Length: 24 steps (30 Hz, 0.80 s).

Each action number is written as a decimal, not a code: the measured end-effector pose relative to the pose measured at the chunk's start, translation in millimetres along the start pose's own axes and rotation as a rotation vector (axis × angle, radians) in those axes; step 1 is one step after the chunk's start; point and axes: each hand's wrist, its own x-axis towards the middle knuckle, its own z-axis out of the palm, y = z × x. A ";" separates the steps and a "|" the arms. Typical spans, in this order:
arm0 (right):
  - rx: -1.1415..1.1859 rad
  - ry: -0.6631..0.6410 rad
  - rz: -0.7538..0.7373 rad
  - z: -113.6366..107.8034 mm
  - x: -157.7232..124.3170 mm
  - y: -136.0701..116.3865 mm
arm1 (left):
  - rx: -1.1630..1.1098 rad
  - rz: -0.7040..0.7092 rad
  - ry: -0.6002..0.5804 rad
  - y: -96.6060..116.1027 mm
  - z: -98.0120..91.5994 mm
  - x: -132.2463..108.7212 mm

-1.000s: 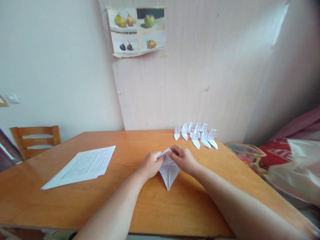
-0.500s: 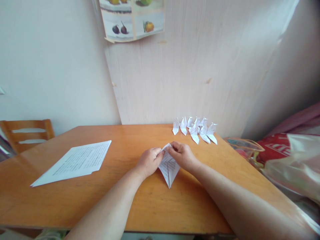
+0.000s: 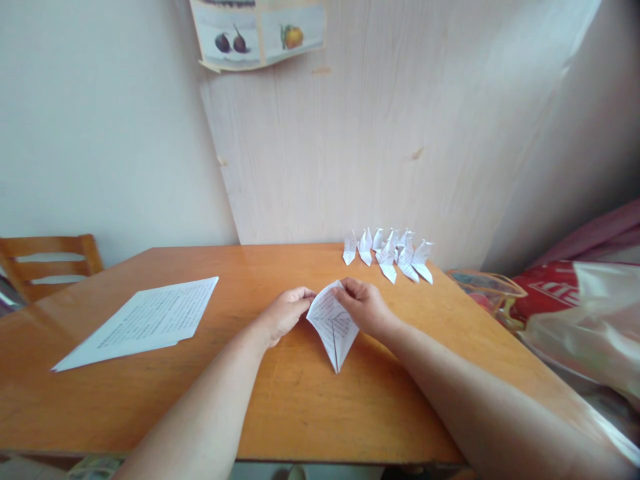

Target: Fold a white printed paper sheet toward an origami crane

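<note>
A sheet of printed paper, folded into a kite shape [image 3: 333, 327], is held over the table with its narrow point towards me. My right hand [image 3: 366, 307] pinches its upper right edge between thumb and fingers. Just left of the paper is my left hand [image 3: 287, 312], its thumb and fingers slightly apart; the fingertips come close to the paper's left edge, and I cannot tell if they touch it. A crease runs down the middle of the lower half.
Several folded paper cranes [image 3: 387, 257] stand at the back right of the wooden table [image 3: 300, 413]. A stack of printed sheets [image 3: 145, 317] lies on the left. Beyond are a chair [image 3: 50, 263] and, to the right, bags [image 3: 590, 320].
My left hand has let go of the paper's top and moved left. The upper flap now spreads wider, while my right hand keeps its pinch. The view has shifted slightly.
</note>
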 end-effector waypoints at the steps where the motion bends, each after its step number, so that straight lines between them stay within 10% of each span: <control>1: -0.002 0.001 0.001 0.2 -0.3 -0.3 | -0.013 -0.007 -0.035 0.9 -0.2 -0.7; 24: -0.134 0.124 -0.044 -2.2 -1.0 0.9 | -0.019 0.046 -0.168 3.9 0.1 -8.1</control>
